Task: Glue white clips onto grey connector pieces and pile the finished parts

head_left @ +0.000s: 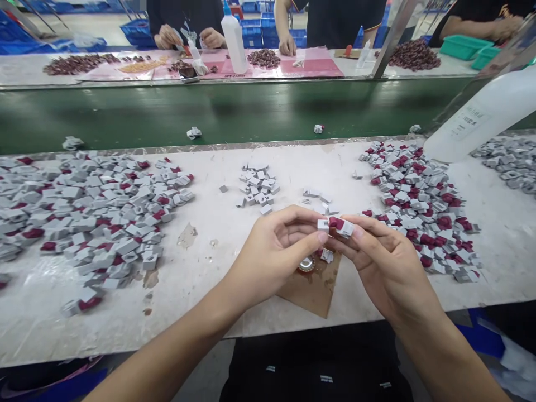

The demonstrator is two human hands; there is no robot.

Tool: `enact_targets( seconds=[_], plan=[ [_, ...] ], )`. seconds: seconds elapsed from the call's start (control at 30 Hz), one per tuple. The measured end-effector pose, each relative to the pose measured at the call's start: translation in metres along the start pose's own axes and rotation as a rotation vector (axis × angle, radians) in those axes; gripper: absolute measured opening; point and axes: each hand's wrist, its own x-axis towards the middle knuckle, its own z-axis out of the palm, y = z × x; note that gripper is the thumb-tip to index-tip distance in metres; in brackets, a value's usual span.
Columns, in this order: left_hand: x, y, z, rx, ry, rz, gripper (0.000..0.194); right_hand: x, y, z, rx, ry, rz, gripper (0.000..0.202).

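Between thumb and fingertips, my left hand (278,243) pinches a small light-grey plastic block (322,225). My right hand (387,257) grips a maroon and grey plastic piece (340,225), its maroon end pointing at the block. The two parts are very close together; whether they touch I cannot tell. Beneath my hands lies a brown cardboard sheet (312,296) with wet-looking spots. A metal bottle cap (306,263) and another small grey and maroon piece (326,255) rest on it, partly covered by my fingers.
Heaps of grey and maroon pieces lie left (104,206) and right (422,206). Beyond my hands is a small pile of grey blocks (257,187). A large white bottle (481,117) leans at right. Across the green conveyor belt (251,109), co-workers' hands (167,38) handle small parts.
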Motion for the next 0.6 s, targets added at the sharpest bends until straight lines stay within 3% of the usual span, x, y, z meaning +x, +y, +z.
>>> enact_targets(
  seconds=[0.23, 0.4, 0.5, 0.6],
  plan=[
    [0.003, -0.003, 0.0, 0.008, -0.007, 0.004, 0.016, 0.001, 0.004, -0.005, -0.13, 0.03, -0.034, 0.016],
    [0.006, 0.006, -0.003, 0.082, -0.008, 0.083, 0.014, 0.009, -0.005, -0.008, -0.322, -0.045, -0.077, 0.019],
    [0.026, 0.018, -0.016, 0.268, 0.018, 0.166, 0.012, 0.037, -0.015, -0.004, -0.402, -0.124, -0.064, 0.025],
    [0.071, 0.032, -0.039, 0.609, 0.103, 0.242, 0.005, 0.096, -0.022, 0.007, -0.71, -0.177, -0.098, 0.029]
  ],
)
